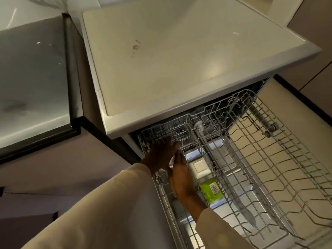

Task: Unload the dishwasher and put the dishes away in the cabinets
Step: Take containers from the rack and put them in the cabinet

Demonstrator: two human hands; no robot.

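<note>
Nearest, cream sleeves [111, 203]. Right hand [181, 178] flat, fingers straight, edge-on against left hand [161, 155], its fingers stretched into the pulled-out wire rack [251, 159], left corner; pale sliver between palms, unidentifiable. Beyond, on the dropped dishwasher door [215, 205], white dispenser [199, 168] and green label [211, 190], print unreadable. Farthest, white countertop [179, 51] above.

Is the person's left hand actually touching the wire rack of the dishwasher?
Cannot tell. In the head view the left hand overlaps a corner of the wire rack, but its fingertips blur into the wires, so contact is unclear.
</note>
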